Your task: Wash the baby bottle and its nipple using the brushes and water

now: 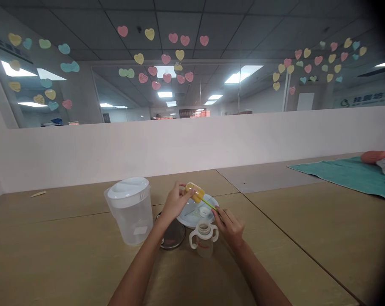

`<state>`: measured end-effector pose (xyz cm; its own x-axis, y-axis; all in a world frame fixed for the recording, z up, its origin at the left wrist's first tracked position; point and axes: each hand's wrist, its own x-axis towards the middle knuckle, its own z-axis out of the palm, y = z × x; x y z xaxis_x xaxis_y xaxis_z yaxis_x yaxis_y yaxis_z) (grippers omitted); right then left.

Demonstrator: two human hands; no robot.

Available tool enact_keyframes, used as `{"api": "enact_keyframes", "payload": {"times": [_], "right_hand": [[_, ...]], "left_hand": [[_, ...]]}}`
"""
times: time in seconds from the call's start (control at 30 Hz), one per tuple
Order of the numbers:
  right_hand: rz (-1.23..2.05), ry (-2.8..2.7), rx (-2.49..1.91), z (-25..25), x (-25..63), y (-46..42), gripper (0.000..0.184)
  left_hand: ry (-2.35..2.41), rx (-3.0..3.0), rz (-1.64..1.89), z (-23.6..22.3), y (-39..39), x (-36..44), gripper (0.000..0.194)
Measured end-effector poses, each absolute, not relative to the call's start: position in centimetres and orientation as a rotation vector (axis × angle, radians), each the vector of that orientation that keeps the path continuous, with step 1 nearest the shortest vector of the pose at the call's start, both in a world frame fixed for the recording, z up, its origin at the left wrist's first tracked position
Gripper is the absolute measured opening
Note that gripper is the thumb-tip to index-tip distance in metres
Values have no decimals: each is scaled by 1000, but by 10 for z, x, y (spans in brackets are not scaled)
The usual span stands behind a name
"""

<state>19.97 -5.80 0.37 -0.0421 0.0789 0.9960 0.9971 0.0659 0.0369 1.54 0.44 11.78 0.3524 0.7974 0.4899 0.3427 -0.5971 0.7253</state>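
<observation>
My left hand (176,199) is closed around a small see-through orange-yellow cup-shaped piece (195,193), held tilted above the plate. My right hand (230,226) pinches a thin green stick (210,205), whose far end meets the mouth of the orange-yellow piece. Whether a brush head sits inside that piece, I cannot tell. Below my hands, a clear baby bottle (205,247) with two white handles stands upright without a lid. Behind it lies a white plate (190,219) holding a white ring-shaped part (204,211).
A clear plastic pitcher (128,223) with a white lid stands left of my hands. Partly behind my left forearm lies a round dark lid or tray (173,236). A green cloth (345,172) with an orange item (375,157) is at the far right. A low white wall (186,146) borders the table's back.
</observation>
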Motion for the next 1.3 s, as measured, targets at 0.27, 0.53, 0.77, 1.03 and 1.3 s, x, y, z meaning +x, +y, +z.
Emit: {"api": "enact_keyframes", "payload": {"times": [0.27, 0.53, 0.77, 1.03, 1.3], "right_hand": [[-1115, -1410, -1197, 2, 198, -56, 15], [-1034, -1266, -1347, 4, 205, -50, 24], [-1015, -1218, -1385, 2, 209, -46, 25], [-992, -1231, -1405, 0, 209, -45, 26], [-960, -1241, -1416, 0, 209, -45, 28]], "left_hand": [[1287, 2460, 1022, 138, -2, -8, 40], [1965, 2657, 625, 134, 3, -16, 38], [2113, 2628, 319, 94, 25, -14, 29], [2103, 2616, 229, 92, 37, -19, 32], [2058, 2657, 174, 86, 40, -18, 33]]}}
